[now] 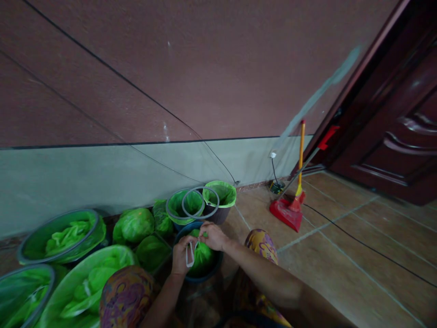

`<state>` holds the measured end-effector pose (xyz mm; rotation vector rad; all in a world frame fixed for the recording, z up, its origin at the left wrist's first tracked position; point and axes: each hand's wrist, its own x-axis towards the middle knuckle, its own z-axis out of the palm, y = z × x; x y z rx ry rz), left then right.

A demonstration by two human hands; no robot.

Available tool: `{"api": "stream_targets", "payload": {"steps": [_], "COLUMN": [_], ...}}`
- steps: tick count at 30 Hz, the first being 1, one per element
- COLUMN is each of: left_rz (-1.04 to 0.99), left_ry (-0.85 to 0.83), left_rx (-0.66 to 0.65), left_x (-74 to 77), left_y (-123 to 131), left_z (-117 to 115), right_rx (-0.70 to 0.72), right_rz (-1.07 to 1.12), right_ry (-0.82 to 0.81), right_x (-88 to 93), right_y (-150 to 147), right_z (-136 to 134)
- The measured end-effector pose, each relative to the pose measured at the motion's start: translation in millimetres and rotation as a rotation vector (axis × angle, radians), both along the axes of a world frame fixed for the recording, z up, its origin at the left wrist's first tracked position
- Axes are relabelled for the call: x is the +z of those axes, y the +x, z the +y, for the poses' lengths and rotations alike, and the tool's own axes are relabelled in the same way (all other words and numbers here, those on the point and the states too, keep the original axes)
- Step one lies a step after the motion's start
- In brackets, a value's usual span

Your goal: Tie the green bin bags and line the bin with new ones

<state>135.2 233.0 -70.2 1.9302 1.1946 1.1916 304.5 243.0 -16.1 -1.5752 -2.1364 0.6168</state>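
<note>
A green plastic bag (202,259), gathered at its neck, sits inside a dark blue bin (200,279) between my knees. My left hand (180,256) is closed on the bag's white drawstring (190,255), part of which hangs as a loop beside the fingers. Over the bin, my right hand (212,235) pinches the gathered top of the bag at the other end of the string. Its fingers partly hide the neck, so I cannot tell whether there is a knot.
Bins lined with green bags stand left, including a wide tub (61,262) and a light green bin (119,255). A full green bag (134,224) lies among them. Behind are a lined bin (220,193) and loose grey rings (200,202). A red dustpan (285,213) stands right, near a door (392,136).
</note>
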Motion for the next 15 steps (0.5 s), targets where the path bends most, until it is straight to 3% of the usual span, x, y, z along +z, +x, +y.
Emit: {"api": "stream_targets", "payload": {"steps": [7,15], "left_rz": [0.225,0.563], "left_ry": [-0.086,-0.362], "left_rx": [0.095,0.232], "left_x": [10.8,15.6], "left_y": [-5.9,-15.2], "left_z": [-3.0,0.0], "right_rx": [0.12,-0.114], "right_rz": [-0.369,-0.435], "right_ry": [-0.074,-0.177], "right_x": [16.3,12.2], "right_y": [12.4,22.6], "right_z": [-5.9,-14.7]}}
